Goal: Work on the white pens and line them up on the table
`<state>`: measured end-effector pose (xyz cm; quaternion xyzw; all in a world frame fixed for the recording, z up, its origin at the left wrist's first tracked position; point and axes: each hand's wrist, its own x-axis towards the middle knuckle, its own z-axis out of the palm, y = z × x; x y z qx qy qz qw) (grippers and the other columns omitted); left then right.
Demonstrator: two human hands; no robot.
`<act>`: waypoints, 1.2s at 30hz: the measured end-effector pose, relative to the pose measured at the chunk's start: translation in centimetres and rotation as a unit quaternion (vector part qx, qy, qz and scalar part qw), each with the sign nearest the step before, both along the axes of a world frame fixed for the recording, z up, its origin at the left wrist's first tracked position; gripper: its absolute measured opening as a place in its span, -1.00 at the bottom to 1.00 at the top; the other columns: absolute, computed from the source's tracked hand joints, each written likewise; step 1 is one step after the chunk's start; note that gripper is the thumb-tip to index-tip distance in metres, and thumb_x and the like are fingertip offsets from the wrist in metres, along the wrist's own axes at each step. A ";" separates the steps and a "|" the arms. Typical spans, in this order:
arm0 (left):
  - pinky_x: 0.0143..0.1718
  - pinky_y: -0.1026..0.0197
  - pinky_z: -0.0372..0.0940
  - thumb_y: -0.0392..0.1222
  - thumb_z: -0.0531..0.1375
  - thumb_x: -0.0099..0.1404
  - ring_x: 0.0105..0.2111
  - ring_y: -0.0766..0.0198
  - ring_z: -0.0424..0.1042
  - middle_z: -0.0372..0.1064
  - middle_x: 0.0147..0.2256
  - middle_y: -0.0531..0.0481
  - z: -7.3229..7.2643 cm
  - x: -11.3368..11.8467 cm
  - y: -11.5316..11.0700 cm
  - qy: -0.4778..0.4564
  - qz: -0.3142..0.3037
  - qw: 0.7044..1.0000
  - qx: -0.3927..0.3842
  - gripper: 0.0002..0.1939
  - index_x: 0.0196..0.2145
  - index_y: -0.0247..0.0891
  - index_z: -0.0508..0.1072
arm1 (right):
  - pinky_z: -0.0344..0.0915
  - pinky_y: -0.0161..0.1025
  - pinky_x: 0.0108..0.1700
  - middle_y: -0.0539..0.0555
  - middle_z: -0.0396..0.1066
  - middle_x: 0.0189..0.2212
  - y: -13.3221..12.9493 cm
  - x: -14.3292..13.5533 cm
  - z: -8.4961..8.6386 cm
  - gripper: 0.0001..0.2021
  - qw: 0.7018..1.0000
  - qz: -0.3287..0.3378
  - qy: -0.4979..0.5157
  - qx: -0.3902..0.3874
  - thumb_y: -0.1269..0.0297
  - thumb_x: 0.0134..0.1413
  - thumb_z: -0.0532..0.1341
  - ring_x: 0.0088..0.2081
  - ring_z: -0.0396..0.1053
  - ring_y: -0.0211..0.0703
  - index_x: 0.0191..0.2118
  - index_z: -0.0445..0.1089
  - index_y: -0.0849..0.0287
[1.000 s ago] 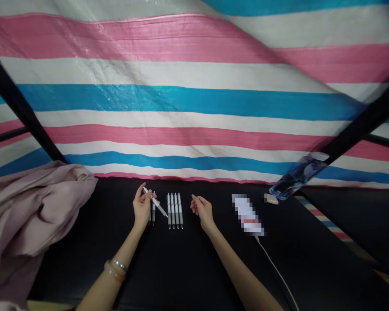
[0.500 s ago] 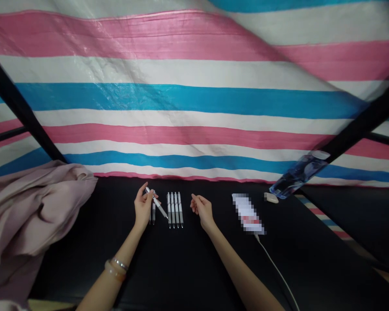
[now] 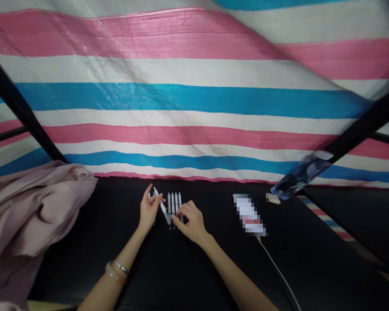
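My left hand (image 3: 149, 210) pinches a white pen (image 3: 162, 206) with a grey grip, holding it tilted with its tip down and to the right. That pen's lower end lies close beside a row of several matching pens (image 3: 173, 201), lying side by side on the black table. Over the lower right part of the row is my right hand (image 3: 192, 221), thumb and fingers curved but apart. Whether its fingertips touch the pens I cannot tell. Behind my left hand at least one more pen (image 3: 154, 223) is mostly hidden.
On the black table (image 3: 188, 276), a phone (image 3: 249, 214) with a white cable (image 3: 275, 263) lies right of my hands. Farther right are a small white case (image 3: 273, 198) and a clear bottle (image 3: 300, 176). A pinkish cloth (image 3: 42, 207) is heaped at left. Striped sheeting (image 3: 181, 99) rises behind.
My left hand has moved slightly right with the pen, which is now steeper and nearer the row. My right hand has moved left over the row, its fingers opening out.
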<state>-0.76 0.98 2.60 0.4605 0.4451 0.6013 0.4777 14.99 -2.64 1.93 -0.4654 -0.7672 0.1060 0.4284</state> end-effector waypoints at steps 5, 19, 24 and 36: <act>-0.54 0.27 0.28 0.02 0.21 0.09 -0.64 0.31 0.39 0.47 -0.45 -0.02 0.0 0.5 -0.3 -0.010 -0.017 1.000 -0.009 -0.47 -0.06 -0.28 0.17 | 0.05 -0.30 -0.40 -0.01 0.23 -0.61 -0.5 -1.0 0.0 -0.75 0.996 0.076 -0.050 -0.003 0.19 0.03 0.15 -0.45 0.13 -0.23 -0.59 0.23 0.14; -0.39 0.29 0.14 0.00 0.06 0.21 -0.51 0.36 0.21 0.20 -0.58 0.09 -1.2 0.8 -0.9 0.378 0.006 0.920 0.101 -0.68 -0.58 -0.25 0.28 | 0.05 -0.32 -0.41 0.00 0.19 -0.59 0.1 -1.0 -1.7 -0.71 0.997 -0.020 -0.067 0.040 0.27 0.14 0.03 -0.45 0.11 -0.25 -0.59 0.17 0.16; -0.40 0.27 0.11 -0.01 0.00 0.23 -0.53 0.33 0.22 0.19 -0.61 0.09 -0.8 0.1 -0.4 0.419 0.028 0.903 0.089 -0.64 -0.60 -0.25 0.30 | 0.13 -0.29 -0.33 0.02 0.26 -0.53 -0.1 -0.8 -1.1 -0.76 0.999 -0.006 -0.053 0.002 0.21 0.16 0.03 -0.39 0.15 -0.21 -0.46 0.29 0.17; -0.19 0.05 0.02 -0.11 -0.04 0.24 -0.20 0.07 0.20 0.30 -0.32 -0.15 -0.5 -0.6 -0.4 0.681 -0.014 0.730 0.061 -0.66 -0.51 -0.29 0.43 | 0.23 -0.15 -0.17 0.12 0.32 -0.34 1.9 0.2 -3.9 -0.60 0.967 -0.212 0.057 -0.128 0.24 0.14 -0.05 -0.21 0.22 -0.06 0.04 0.28 0.23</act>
